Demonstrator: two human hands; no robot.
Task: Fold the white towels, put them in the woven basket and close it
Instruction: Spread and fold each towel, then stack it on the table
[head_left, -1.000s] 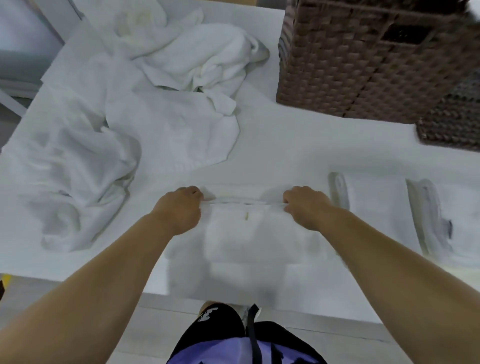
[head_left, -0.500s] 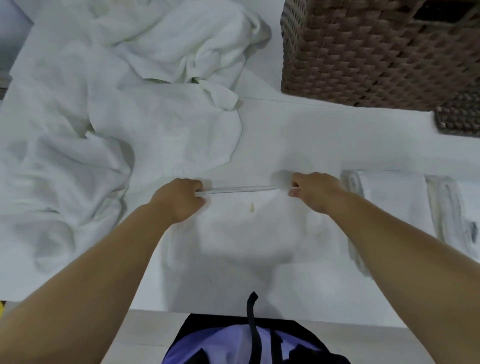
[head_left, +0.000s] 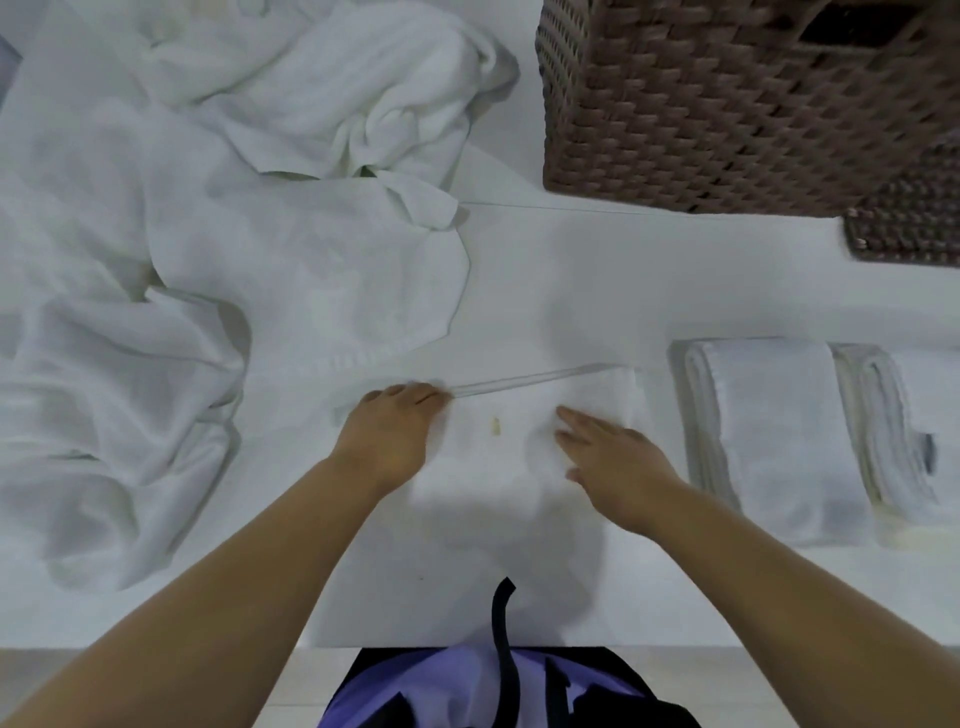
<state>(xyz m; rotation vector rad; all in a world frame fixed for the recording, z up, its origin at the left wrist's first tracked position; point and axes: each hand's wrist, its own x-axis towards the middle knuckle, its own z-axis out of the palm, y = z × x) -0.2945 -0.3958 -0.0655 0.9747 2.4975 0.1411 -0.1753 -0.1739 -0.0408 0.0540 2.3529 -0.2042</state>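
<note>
At centre front, a half-folded terry towel (head_left: 524, 467) lies flat on the white table (head_left: 571, 275), with a small tan fleck (head_left: 495, 425) on its nap. Left hand (head_left: 389, 431): fingers curled, pinching the towel's far left corner at the banded hem (head_left: 524, 380). Right hand (head_left: 613, 457): fingers straight, palm down, resting flat on the cloth. Just to the right lie two folded towels (head_left: 774, 441), rectangular with layered edges; the outer one bears a dark tag (head_left: 928, 453), too small to read. Rumpled towels (head_left: 208, 218) are heaped at left. At far right stands the dark brown woven basket (head_left: 727, 104), box-shaped, with its flat lid (head_left: 904, 234) on the table beside it.
</note>
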